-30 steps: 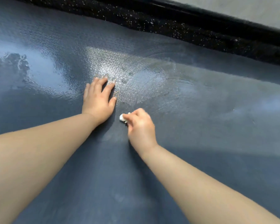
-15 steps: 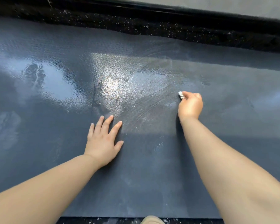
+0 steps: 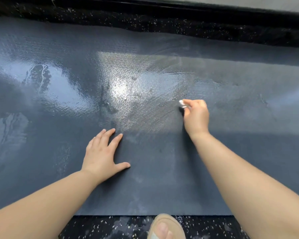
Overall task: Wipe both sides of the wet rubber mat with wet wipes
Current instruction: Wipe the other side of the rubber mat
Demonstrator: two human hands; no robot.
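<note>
Pinching wipe (image 3: 182, 103), right hand (image 3: 196, 116) fingers clamped; left hand (image 3: 102, 156) fingers splayed on mat (image 3: 162, 178); sandalled foot (image 3: 165, 227) nearby.

My left hand (image 3: 102, 153) lies flat on the mat (image 3: 248, 152); my right hand (image 3: 195, 114), farther out and to the right, presses a wipe (image 3: 182, 103) onto it. The floor (image 3: 110, 226) borders the mat's near edge.

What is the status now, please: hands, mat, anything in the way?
Left hand flat on mat, open. Right hand shut on wet wipe, pressed to mat. Mat wet, glossy. Nothing in the way.
</note>
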